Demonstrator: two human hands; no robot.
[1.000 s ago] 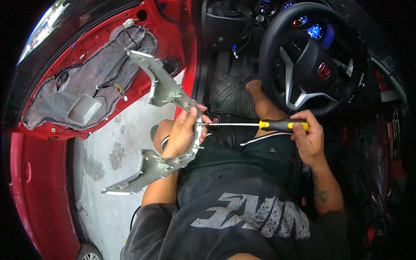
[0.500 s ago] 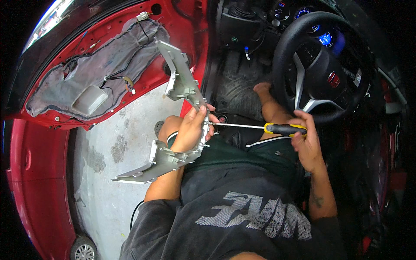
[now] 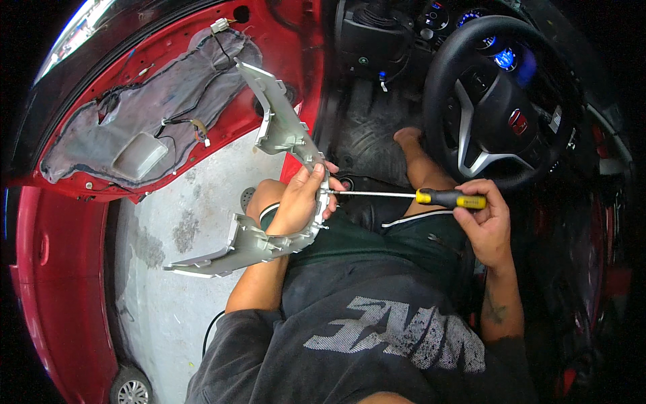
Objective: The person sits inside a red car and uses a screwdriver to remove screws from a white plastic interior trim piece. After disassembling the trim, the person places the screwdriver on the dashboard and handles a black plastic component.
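Note:
My left hand [image 3: 301,198] is closed around the middle of a silver-grey plastic trim panel [image 3: 279,124]. The panel is long and angled, with clips and ribs along its inner side, and its two ends reach out to the left. In my right hand [image 3: 490,225] is a screwdriver [image 3: 449,198] with a yellow and black handle, gripped by the fingers and thumb. Its shaft lies almost level, and the tip meets the panel's edge beside my left fingers. What exactly the tip touches is too small to tell.
A steering wheel [image 3: 464,101] stands ahead on the right, above my legs. The open red door [image 3: 296,40] at the left has its inner lining off, with loose wires [image 3: 192,124] hanging. Grey floor [image 3: 161,229] shows outside, and a black mat [image 3: 370,135] lies in the footwell.
My right hand has shifted slightly to the right along with the screwdriver, its fingers now farther back on the handle. The panel has tilted a little; my left hand keeps its hold.

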